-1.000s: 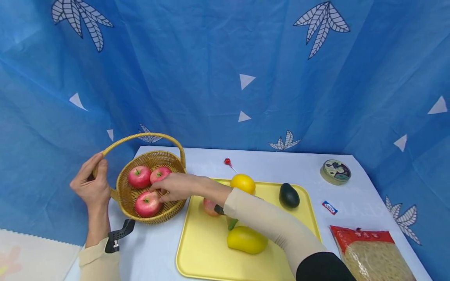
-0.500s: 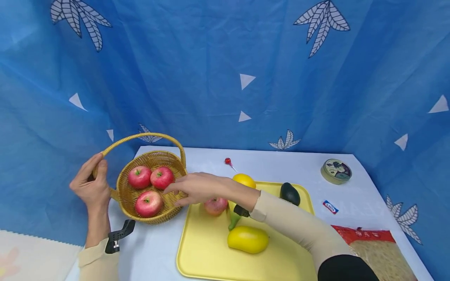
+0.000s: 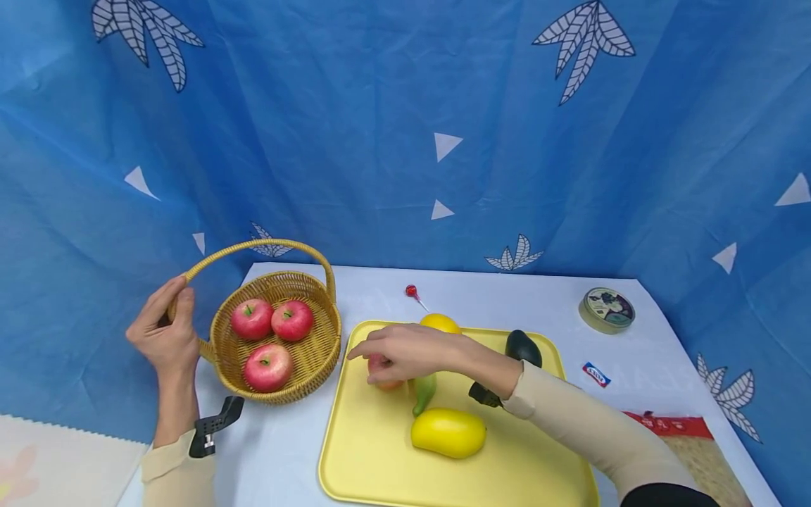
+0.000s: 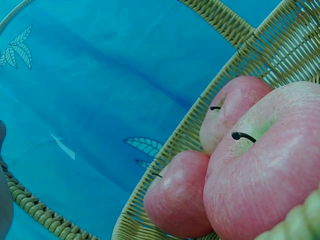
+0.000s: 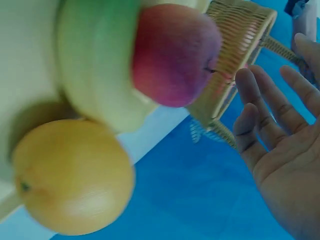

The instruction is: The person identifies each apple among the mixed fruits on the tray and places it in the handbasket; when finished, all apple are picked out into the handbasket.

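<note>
My left hand (image 3: 166,327) grips the arched handle (image 3: 272,244) of a wicker basket (image 3: 218,345), fingers and thumb around its left side. Three red apples (image 3: 269,367) lie inside the basket; the left wrist view shows them close up, with their dark stems (image 4: 244,136). Over the yellow tray (image 3: 367,458), my right hand (image 3: 412,348) reaches above a fourth-fruit spot where a red apple (image 3: 388,384) lies, partly covered by it. The right wrist view shows that palm with fingers spread, apart from the apple (image 5: 175,55). A long greenish fruit (image 5: 97,60) lies against this apple.
On the tray are also a round yellow fruit (image 3: 440,322), a mango (image 3: 448,432) and a dark avocado (image 3: 523,346). Behind it lies a red lollipop (image 3: 411,290). A round tin (image 3: 606,310), a small wrapped candy (image 3: 596,374) and a red-topped bag (image 3: 684,436) lie to the right.
My right hand has let go of an apple in the basket and moved right, out over the tray's apple. The left hand and basket have stayed put.
</note>
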### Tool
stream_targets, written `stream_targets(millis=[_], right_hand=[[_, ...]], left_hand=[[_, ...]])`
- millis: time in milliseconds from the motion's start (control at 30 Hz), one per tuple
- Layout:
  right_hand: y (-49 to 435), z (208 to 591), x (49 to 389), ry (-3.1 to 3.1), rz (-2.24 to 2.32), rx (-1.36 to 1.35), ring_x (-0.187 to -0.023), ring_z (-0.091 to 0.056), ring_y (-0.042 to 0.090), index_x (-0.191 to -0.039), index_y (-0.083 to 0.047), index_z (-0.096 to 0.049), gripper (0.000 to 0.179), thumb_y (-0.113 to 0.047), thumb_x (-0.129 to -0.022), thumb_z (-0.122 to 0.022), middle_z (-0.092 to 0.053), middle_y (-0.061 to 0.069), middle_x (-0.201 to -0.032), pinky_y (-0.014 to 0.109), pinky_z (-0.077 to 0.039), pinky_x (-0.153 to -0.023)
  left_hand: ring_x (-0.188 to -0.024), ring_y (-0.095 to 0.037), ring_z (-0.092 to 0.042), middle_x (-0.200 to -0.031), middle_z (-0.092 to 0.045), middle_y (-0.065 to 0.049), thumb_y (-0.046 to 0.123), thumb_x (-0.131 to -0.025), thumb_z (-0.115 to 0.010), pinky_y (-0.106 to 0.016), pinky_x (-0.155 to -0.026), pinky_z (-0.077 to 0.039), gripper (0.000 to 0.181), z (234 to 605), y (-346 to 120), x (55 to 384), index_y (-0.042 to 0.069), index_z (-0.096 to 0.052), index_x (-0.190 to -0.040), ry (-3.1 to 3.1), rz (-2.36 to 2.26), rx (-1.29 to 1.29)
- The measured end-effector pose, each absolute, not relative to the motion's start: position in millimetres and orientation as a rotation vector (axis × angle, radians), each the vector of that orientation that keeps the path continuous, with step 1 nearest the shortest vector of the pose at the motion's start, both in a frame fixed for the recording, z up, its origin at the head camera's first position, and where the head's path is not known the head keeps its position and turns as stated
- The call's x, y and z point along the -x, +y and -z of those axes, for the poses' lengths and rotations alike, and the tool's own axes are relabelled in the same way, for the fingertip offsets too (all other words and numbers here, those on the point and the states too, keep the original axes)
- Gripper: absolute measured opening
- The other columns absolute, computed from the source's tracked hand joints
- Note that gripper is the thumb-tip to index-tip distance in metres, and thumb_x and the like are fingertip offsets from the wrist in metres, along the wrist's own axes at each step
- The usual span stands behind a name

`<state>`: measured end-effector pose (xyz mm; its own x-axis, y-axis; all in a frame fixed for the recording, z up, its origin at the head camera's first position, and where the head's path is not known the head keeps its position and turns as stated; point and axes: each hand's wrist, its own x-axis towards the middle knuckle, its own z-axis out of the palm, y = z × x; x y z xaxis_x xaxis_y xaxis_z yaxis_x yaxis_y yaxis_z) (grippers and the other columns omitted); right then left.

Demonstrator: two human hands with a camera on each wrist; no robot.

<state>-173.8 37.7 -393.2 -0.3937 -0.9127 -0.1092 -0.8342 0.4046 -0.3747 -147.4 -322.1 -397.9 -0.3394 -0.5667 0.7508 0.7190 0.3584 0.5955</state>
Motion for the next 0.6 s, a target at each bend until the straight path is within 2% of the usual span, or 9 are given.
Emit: stream_targets(millis=[167,367,600], right_hand=[[53,407,181,2.443,0.361,1.479,-0.107,-0.055,0.008,-0.141,-0.03,-0.058,0.046,-0.043,-0.098,-0.063,-0.062,-0.006,-0.126,0.023,-0.05,-0.089],[63,415,185,2.482,0.339,1.44,-0.12,-0.053,0.015,-0.142,-0.024,-0.058,0.051,-0.045,-0.096,-0.066,-0.058,-0.003,-0.132,0.03,-0.05,-0.097],[65,419,186,2.498,0.285,1.383,-0.124,-0.052,0.017,-0.144,-0.031,-0.054,0.056,-0.046,-0.093,-0.07,-0.053,-0.004,-0.14,0.037,-0.051,-0.098]], left_hand=[[-0.093,-0.014,-0.072,-0.103,-0.076,-0.016,-0.005,-0.084,-0.076,-0.018,-0.083,-0.054,0.017,397,-321,147,-0.009,-0.076,-0.1,-1.394,1.318,0.155],[-0.094,-0.015,-0.073,-0.103,-0.076,-0.017,-0.006,-0.084,-0.076,-0.019,-0.085,-0.054,0.017,398,-322,147,-0.011,-0.075,-0.101,-1.396,1.322,0.158],[-0.093,-0.014,-0.072,-0.103,-0.076,-0.017,-0.009,-0.084,-0.074,-0.018,-0.083,-0.054,0.016,398,-322,147,-0.011,-0.075,-0.099,-1.387,1.328,0.162]])
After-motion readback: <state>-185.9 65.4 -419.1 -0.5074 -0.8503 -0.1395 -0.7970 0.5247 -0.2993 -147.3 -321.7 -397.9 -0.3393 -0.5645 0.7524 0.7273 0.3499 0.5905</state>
